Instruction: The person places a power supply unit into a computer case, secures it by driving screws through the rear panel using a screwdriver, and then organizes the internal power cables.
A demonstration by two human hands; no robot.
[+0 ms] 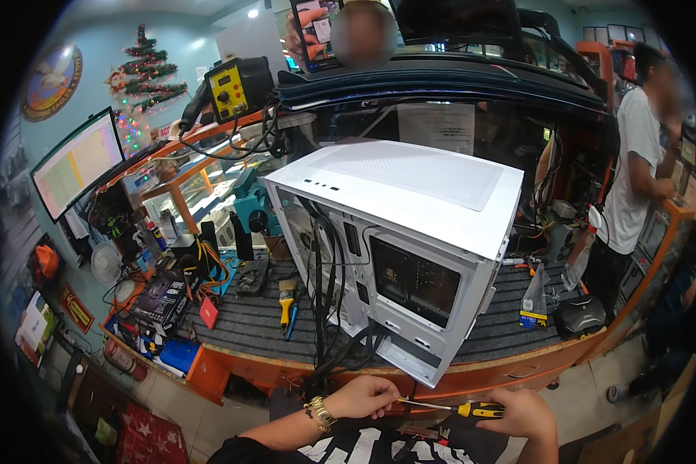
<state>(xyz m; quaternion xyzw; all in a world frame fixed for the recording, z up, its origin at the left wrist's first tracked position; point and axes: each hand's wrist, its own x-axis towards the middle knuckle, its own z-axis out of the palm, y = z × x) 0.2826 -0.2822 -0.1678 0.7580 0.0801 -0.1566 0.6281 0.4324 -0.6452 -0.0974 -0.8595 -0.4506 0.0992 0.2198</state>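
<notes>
In the head view, my left hand (363, 399) is pinched at the tip of a yellow-and-black screwdriver (473, 411) below the bench's front edge; whatever small piece may sit between those fingertips is too small to make out. My right hand (518, 418) grips the handle, and the metal shaft lies roughly horizontal between both hands. Just beyond them stands a white computer case (394, 176) with its side open, showing a dark cutout and metal frame. A bundle of black cables (322, 271) hangs down its left part to the front edge.
The grey ribbed mat (472, 348) holds a paintbrush (287, 304), component boxes (162, 298), cable coils and a plastic package (535, 305). A yellow soldering station (238, 91) and monitor (79, 160) sit behind. A person (630, 170) stands at the right; another person holding a phone is at top centre.
</notes>
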